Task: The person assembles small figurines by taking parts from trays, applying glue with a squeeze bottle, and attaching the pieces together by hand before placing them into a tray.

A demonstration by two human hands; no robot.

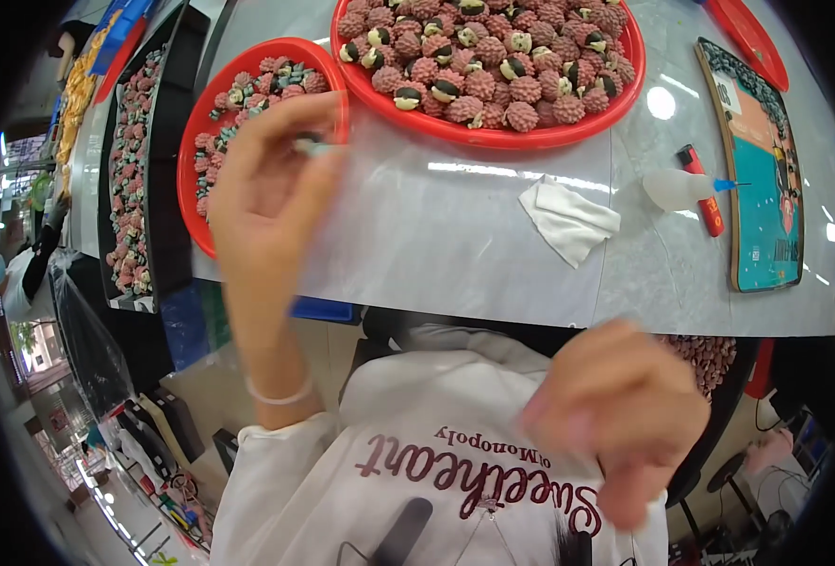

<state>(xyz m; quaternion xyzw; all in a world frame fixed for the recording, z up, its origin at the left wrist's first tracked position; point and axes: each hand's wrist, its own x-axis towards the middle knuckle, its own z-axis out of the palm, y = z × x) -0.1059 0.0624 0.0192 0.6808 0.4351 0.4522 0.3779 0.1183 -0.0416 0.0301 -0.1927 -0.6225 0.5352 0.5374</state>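
My left hand [271, 174] is raised over the near side of a smaller red basin [187, 179], its fingers curled and slightly blurred. A small pale-blue and dark piece [311, 144] shows between the thumb and fingers. That basin holds knobbly pink pieces with pale blue-green parts. Beyond it, to the right, a larger red basin [493, 139] is heaped with knobbly pink pieces [479, 85], many with black and cream parts. My right hand [629, 415] is over my lap, below the table's front edge, its fingers bent and smeared by motion. Whether it holds anything is unclear.
A long black tray [165, 123] of similar pieces stands at the left. On the grey table [417, 236] lie a folded white cloth [573, 222], a needle-tipped bottle [677, 191], a red cylinder [706, 200] and a colourful printed board [761, 203]. More pink pieces [705, 363] sit below, right.
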